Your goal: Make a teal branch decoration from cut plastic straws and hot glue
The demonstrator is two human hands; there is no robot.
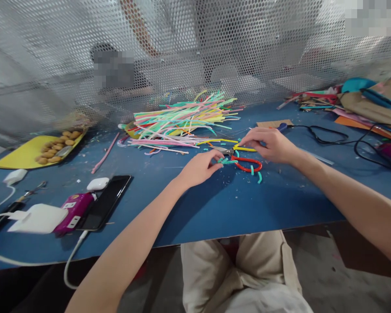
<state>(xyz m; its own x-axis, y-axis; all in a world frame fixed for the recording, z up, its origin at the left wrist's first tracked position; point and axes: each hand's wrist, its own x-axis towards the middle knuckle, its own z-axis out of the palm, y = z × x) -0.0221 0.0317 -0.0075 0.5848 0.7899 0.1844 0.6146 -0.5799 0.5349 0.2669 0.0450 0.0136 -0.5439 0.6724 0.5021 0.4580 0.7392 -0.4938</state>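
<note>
My left hand [200,167] rests low over the table, its thumb and fingertips closed around short teal pipe cleaner pieces [227,161]. Beside those fingertips lies a pair of scissors [250,168] with a red loop handle and metal blades that point left, partly under my left fingers. My right hand [267,143] is bent down in a pinch just above the scissors, at a yellow strip [246,149]; what its fingertips hold is too small to tell. More cut teal bits [260,177] are scattered on and around the red handle.
A heap of colourful pipe cleaners [182,117] lies behind my hands, before a perforated metal screen [241,34]. On the left are a phone [109,202], a purple power strip [73,213], a white charger [39,218] and a yellow sheet [19,152] with brown nuts. Cables and scraps [365,104] lie right.
</note>
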